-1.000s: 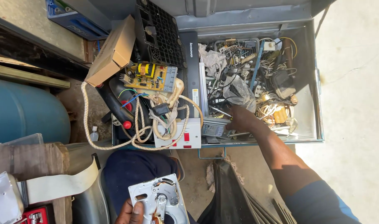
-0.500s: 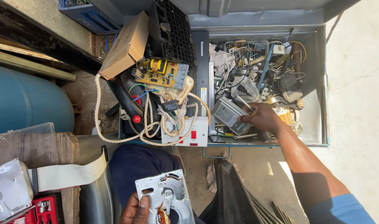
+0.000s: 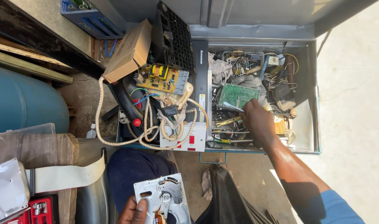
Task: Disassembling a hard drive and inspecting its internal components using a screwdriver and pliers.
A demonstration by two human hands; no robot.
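- A green circuit board (image 3: pixel 238 96) is pinched at its lower edge by the right hand (image 3: pixel 259 121), fingers closed on it, and is held tilted just above the clutter inside the open grey metal toolbox (image 3: pixel 316 124).
- The board is judged light and stiff but fragile: thin laminate with small soldered parts and sharp pin ends. It is best held by its bare edges, as here, not by its face or its components.
- An opened hard drive (image 3: pixel 162 201) is gripped at its lower left corner by the left hand (image 3: pixel 133 212), thumb on top, low in the view near a dark blue trouser knee (image 3: pixel 133 166).
- The drive is judged heavier and rigid, a cast metal body. Its exposed shiny platter and thin actuator arm are judged delicate, so the frame's rim is the safe place for the grip.
- Counted: two circuit boards in view, the green one and a yellow one (image 3: pixel 160 79) lying on the pile to the left; one opened drive in hand; one cardboard box (image 3: pixel 129 52); one black vented panel (image 3: pixel 173 37); one white socket block with red switches (image 3: pixel 185 141), wrapped about by cream cable (image 3: pixel 114 141).
- The loose tools, wires and small parts in the toolbox are too tangled to be counted.
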